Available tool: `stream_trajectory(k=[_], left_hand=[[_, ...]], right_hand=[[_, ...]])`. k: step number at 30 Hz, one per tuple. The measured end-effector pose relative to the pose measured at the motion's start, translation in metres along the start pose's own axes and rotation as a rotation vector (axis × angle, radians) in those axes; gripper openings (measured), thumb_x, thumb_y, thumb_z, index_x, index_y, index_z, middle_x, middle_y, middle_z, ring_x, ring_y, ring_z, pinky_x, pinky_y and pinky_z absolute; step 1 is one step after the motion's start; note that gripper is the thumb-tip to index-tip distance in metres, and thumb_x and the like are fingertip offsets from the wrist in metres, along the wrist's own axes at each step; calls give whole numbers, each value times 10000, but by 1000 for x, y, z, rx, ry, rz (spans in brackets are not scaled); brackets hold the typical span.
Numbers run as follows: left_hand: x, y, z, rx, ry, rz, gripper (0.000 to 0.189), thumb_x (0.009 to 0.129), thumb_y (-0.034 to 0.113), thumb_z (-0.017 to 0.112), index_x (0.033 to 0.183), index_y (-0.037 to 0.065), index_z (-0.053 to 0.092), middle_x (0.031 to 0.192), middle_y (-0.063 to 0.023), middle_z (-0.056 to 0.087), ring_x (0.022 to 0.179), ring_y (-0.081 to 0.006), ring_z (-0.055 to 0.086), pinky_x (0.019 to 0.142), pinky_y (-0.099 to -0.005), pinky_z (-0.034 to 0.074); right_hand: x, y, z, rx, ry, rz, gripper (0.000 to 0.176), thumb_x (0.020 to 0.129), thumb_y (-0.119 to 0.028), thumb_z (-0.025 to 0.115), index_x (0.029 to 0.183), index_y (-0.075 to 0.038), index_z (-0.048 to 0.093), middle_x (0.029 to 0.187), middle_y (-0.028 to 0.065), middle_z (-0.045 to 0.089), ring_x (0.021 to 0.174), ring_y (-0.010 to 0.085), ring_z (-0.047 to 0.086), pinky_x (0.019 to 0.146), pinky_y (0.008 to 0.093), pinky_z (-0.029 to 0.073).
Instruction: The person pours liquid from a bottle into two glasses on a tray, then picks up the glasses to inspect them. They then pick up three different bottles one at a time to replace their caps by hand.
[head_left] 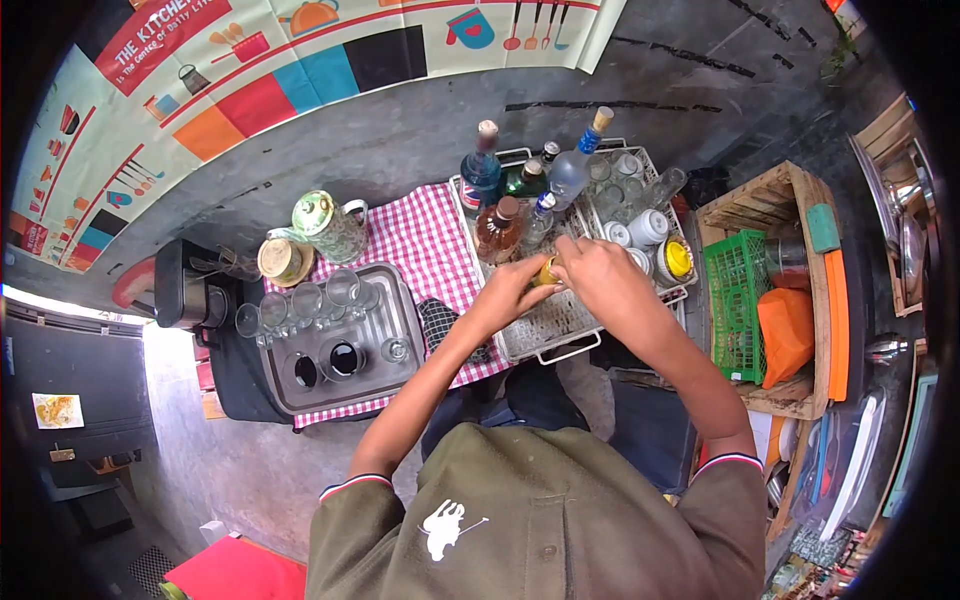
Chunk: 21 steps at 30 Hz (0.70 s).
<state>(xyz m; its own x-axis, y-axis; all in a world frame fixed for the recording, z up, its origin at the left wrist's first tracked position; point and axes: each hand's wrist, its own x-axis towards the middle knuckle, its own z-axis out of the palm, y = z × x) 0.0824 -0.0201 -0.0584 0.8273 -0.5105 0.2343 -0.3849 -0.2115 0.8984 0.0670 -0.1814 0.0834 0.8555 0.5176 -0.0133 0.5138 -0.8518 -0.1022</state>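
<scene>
Both my hands meet over a white wire rack (545,325). My left hand (510,292) is closed on a small yellow object (546,270), its kind mostly hidden by my fingers. My right hand (606,283) pinches the same object from the other side. Just behind them stand a brown bottle (497,232), a blue bottle (481,172), a green bottle (525,180) and a tall corked clear bottle (572,172). To the right of my right hand, a jar with a yellow lid (678,258) sits among white-lidded jars (651,227) and clear glasses (618,195).
A grey metal tray (405,330) on a checked cloth (420,220) bears several glasses, two holding dark liquid (344,357). Behind it are an enamel teapot (330,228) and a black machine (185,285). A wooden crate (800,400) with a green basket (735,305) stands right.
</scene>
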Motion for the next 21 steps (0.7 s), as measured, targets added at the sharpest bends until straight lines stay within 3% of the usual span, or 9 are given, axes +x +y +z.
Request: stream_trajectory(k=[5, 8, 14, 17, 20, 21], left_hand=[[1, 1, 0, 2, 34, 36, 342, 895, 199, 716, 1143, 3, 585, 1013, -222, 656, 965, -440, 645, 794, -432, 502], [0, -3, 0, -16, -4, 3, 347, 890, 184, 715, 1157, 0, 590, 1038, -222, 662, 991, -440, 644, 815, -433, 506], [0, -5, -1, -22, 42, 78, 336, 896, 177, 708, 1153, -11, 597, 1058, -203, 676, 1003, -400, 662, 848, -419, 508], [1, -7, -1, -19, 27, 77, 324, 903, 178, 707, 1144, -13, 607, 1068, -198, 680, 1008, -370, 672, 866, -410, 507], [0, 0, -4, -8, 19, 2, 326, 905, 185, 711, 1149, -9, 613, 1079, -195, 683, 1018, -361, 674, 876, -411, 506], [0, -3, -3, -6, 49, 51, 335, 904, 198, 712, 1154, -1, 610, 1038, -203, 680, 976, -382, 670, 837, -421, 506]], right_hand=[[-2, -1, 11, 17, 44, 95, 204, 927, -150, 640, 964, 41, 580, 799, 215, 689, 793, 374, 721, 660, 440, 592], [-2, 1, 24, 32, 94, 139, 315, 952, -276, 641, 903, 20, 545, 678, 237, 645, 685, 419, 685, 611, 497, 553], [4, 0, 20, -11, 127, 106, 361, 955, -339, 634, 881, 12, 590, 621, 231, 631, 649, 426, 679, 588, 501, 548], [6, 8, 10, 61, -21, 97, 336, 934, -330, 654, 922, -2, 585, 739, 236, 667, 767, 414, 691, 683, 501, 545], [2, 31, 4, 175, 4, -155, 333, 899, -318, 687, 1020, -22, 596, 908, 211, 687, 909, 400, 670, 793, 491, 521], [0, 35, -3, 271, -34, -200, 332, 888, -258, 696, 1128, -50, 603, 1015, 177, 675, 986, 386, 637, 843, 473, 504]])
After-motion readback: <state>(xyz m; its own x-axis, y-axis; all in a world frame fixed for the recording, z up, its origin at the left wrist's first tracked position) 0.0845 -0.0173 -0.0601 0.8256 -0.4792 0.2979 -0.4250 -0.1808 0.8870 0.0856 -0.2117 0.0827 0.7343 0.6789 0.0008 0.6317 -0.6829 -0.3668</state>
